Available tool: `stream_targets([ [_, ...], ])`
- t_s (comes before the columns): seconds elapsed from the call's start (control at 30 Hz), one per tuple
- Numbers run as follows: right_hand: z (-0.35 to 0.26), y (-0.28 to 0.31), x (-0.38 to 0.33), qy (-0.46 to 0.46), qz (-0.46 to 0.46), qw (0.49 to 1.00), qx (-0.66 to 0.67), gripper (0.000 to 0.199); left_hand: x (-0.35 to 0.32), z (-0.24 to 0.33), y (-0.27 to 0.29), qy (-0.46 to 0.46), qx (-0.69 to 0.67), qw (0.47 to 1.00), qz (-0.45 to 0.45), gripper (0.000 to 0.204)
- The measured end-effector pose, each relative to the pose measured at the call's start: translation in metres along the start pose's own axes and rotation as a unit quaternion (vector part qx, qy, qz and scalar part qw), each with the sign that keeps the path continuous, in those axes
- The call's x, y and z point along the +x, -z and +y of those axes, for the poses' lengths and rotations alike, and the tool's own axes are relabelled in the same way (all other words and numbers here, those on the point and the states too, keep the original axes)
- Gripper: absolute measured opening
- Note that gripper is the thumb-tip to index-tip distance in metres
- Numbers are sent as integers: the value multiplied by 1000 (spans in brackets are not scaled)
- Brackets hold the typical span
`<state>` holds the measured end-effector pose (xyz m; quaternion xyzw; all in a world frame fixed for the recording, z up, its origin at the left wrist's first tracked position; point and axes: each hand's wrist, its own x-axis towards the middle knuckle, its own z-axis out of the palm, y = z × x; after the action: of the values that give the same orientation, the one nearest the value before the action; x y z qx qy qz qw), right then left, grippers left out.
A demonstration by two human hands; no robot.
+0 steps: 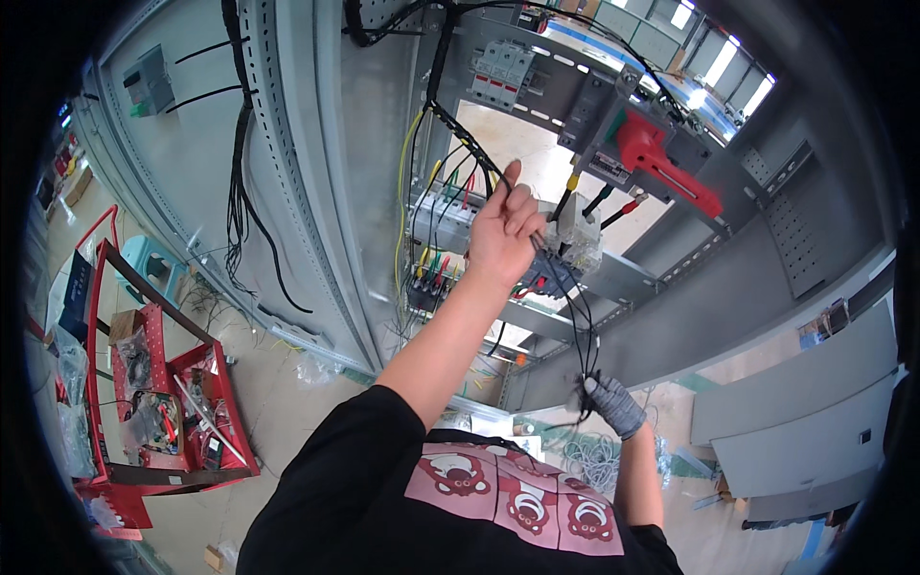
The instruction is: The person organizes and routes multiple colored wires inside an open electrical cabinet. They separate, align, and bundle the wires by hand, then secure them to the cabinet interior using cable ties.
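Inside a grey metal cabinet, my bare left hand (503, 230) is closed around a bundle of thin black wires (576, 307), just below where a taped black harness (460, 132) comes down from the upper rail. The wires run on from it, down and right, to my right hand (616, 406) in a grey knit glove. Its fingers are closed on the bundle near the loose ends. Behind my left hand is a row of breakers (436, 220) with coloured wires, partly covered by the hand. A switch with a red handle (666, 163) is mounted to the right.
White-and-red modules (501, 73) sit on the upper rail. On the left, the open door (192, 144) carries another hanging black harness (237, 182). A red tool cart (206, 402) and a teal stool (153, 268) stand beyond it. Coiled grey cable (596, 462) lies on the floor.
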<state>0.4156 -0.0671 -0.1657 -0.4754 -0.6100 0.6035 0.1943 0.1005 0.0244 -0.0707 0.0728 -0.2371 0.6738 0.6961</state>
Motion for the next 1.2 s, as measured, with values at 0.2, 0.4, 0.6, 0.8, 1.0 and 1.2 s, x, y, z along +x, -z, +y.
stream_targets([
  [0.2,-131,-34,45,186,160,960,-132,32,-22,19,1,-76,316,942,85,25],
  [0.4,-259,-103,129,296,123,920,-226,36,-34,18,0,-128,598,779,139,27],
  [0.6,-250,-116,193,319,83,910,-253,29,-62,40,-15,1,850,517,98,18],
  [0.8,-251,-112,200,293,-16,936,-197,24,-54,71,-40,-203,861,452,116,20],
  [1.0,-251,-115,195,310,2,936,-164,27,-33,65,-37,-148,733,647,147,35],
  [1.2,-241,-113,207,304,3,947,-102,27,-30,58,-36,-292,865,402,72,34],
])
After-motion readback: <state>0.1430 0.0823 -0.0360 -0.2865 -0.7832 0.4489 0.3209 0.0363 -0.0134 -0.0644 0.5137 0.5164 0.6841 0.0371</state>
